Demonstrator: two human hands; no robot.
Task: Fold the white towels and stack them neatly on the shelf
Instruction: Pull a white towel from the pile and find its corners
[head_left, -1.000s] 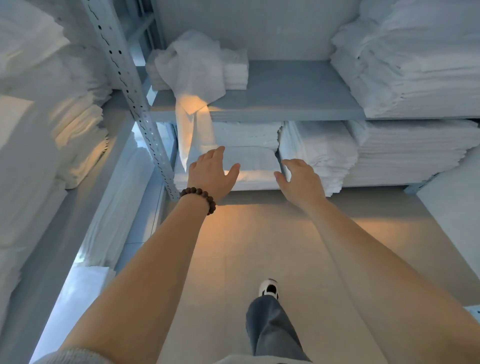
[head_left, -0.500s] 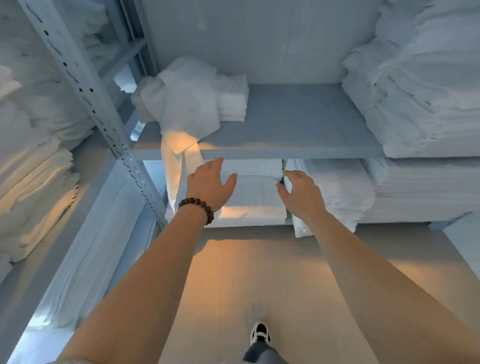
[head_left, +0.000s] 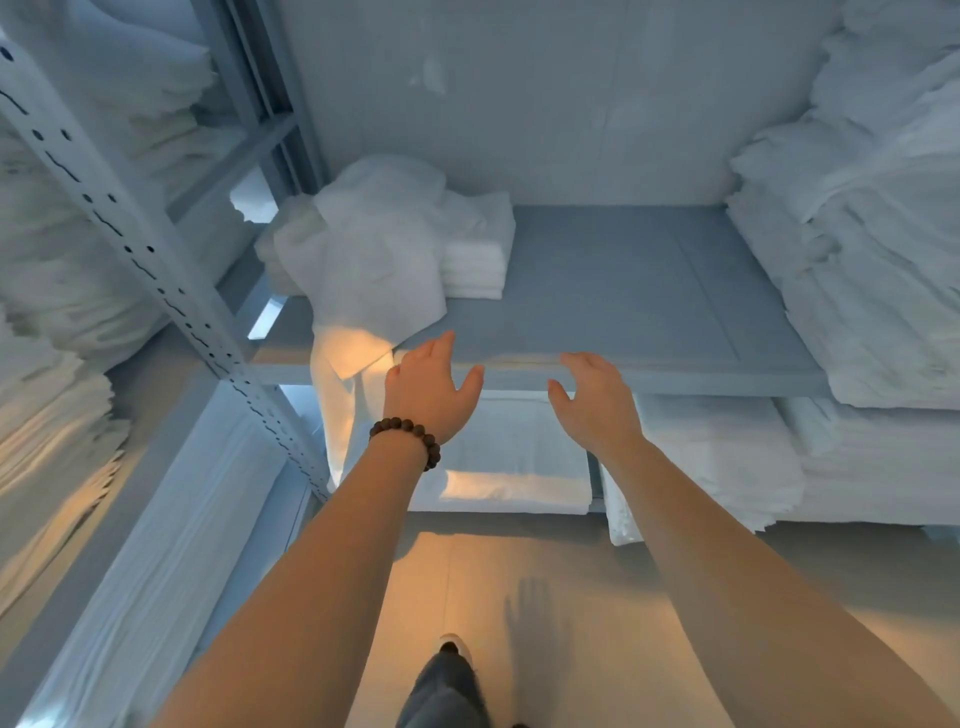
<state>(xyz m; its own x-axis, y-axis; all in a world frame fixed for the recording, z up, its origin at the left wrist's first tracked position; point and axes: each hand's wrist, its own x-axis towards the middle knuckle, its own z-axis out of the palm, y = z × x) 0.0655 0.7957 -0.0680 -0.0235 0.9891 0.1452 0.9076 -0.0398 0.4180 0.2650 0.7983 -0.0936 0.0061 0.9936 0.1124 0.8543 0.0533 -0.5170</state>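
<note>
1. The left hand (head_left: 431, 389), with a dark bead bracelet (head_left: 408, 431) at the wrist, reaches toward the front edge of the grey shelf (head_left: 649, 291); its fingers are straight and close together, the thumb spread to the side; it holds nothing.
2. The right hand (head_left: 592, 400) is level with it, a gap between the two; its fingers are loosely bent and slightly apart, thumb out; it holds nothing; whether either hand touches the shelf edge cannot be told.
3. An unfolded white towel (head_left: 374, 260) lies crumpled at the shelf's left end, partly over a short folded stack (head_left: 475, 260); one end hangs over the front edge, just left of the left hand.
4. A tall pile of towels (head_left: 872, 260) fills the shelf's right end.
5. On the level below, folded towels (head_left: 509, 452) lie behind the hands; another pile (head_left: 717, 457) sits just beside them to the right.
6. A perforated metal upright (head_left: 130, 244) runs down the left; more white stacks (head_left: 52, 415) lie beyond it; a shoe (head_left: 451, 647) shows on the floor (head_left: 519, 597).
</note>
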